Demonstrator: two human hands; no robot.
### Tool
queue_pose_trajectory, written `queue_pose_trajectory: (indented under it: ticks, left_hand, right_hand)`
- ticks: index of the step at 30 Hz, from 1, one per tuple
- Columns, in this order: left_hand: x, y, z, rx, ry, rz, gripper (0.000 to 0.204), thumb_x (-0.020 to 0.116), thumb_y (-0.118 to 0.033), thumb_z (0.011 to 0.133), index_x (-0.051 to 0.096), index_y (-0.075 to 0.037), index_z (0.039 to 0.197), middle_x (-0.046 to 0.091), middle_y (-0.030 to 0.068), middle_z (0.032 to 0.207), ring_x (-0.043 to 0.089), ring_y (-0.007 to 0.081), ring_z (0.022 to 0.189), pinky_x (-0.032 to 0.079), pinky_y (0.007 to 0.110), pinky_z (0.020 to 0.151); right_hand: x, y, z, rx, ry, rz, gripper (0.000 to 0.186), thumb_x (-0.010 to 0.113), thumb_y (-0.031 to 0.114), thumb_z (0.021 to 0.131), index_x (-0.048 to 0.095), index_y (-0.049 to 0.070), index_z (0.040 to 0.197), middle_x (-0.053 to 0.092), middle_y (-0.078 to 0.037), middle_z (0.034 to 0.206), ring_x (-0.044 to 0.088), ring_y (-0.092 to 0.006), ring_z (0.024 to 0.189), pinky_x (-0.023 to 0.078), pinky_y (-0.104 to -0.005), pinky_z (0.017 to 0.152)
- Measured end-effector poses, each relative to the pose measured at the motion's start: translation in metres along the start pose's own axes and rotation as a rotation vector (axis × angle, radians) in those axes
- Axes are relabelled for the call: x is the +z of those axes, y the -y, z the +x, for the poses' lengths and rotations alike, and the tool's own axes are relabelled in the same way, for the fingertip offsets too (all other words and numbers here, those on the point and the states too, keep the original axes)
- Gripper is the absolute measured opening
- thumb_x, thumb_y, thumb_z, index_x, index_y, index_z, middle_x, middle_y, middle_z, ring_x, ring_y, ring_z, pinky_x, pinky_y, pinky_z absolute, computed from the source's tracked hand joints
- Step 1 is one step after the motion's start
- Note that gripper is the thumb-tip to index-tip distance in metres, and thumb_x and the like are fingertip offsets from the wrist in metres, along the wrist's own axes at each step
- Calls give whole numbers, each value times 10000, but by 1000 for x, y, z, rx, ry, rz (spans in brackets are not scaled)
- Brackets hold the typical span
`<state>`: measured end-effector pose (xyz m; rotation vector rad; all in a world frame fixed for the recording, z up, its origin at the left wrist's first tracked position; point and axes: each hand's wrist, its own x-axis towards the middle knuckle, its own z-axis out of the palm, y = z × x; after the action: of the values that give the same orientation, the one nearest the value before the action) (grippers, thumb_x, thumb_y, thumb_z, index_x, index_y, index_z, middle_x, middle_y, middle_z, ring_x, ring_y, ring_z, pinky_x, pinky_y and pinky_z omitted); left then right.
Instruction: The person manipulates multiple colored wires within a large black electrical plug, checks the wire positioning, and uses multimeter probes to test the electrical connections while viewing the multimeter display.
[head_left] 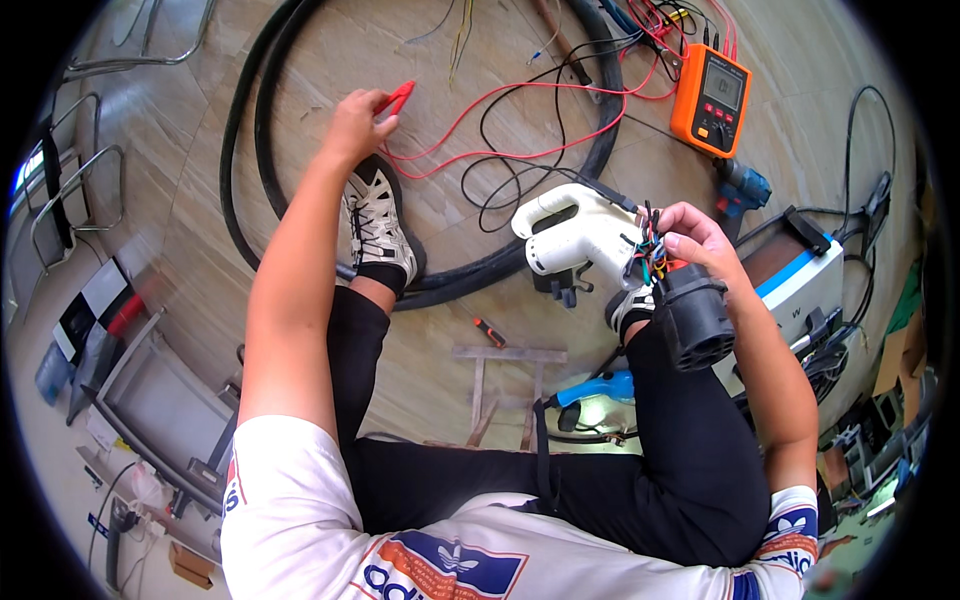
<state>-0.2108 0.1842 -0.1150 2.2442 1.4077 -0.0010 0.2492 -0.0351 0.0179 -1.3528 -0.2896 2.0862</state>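
Wht hndl [592, 240], blk end [695, 322], multi-col. wires [654, 248] exposed.

Looks like a repair workshop with tile floor [435, 220]. Evidence: meter [712, 100] and drill [742, 188] beyond right hand [703, 240], opened white housing [580, 225] with bare wires beside it, thick cable [608, 115] coiled between the hands and past left hand [360, 125]. Clutter of cables and boxes [902, 350] far right of right hand; metal-framed chairs [58, 190] left of left hand.
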Motion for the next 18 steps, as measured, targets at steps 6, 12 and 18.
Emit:
queue_pose_trajectory:
  ticks: [6,12,18]
  left_hand:
    - [21,-45,-3,-74,59,8,291,785,-215,753,726,-12,952,683,197,906,662,376,879,533,448,812]
    - [26,-47,3,-60,57,29,288,743,-223,758,728,9,929,696,228,885,675,391,868,534,449,810]
    - [33,-52,2,-62,57,84,276,755,-229,754,719,4,897,693,221,908,653,396,928,523,469,847]
  right_hand:
    - [-1,-2,2,-15,-3,-34,226,719,158,897,593,54,1055,642,-33,1121,605,-108,1012,491,-289,938]
    - [-6,-4,1,-11,-8,-47,232,721,166,896,599,53,1057,634,-38,1162,600,-111,1029,485,-289,948]
    - [-4,-3,1,-21,1,-46,202,702,145,915,592,50,1056,638,-27,1076,610,-95,975,504,-274,902]
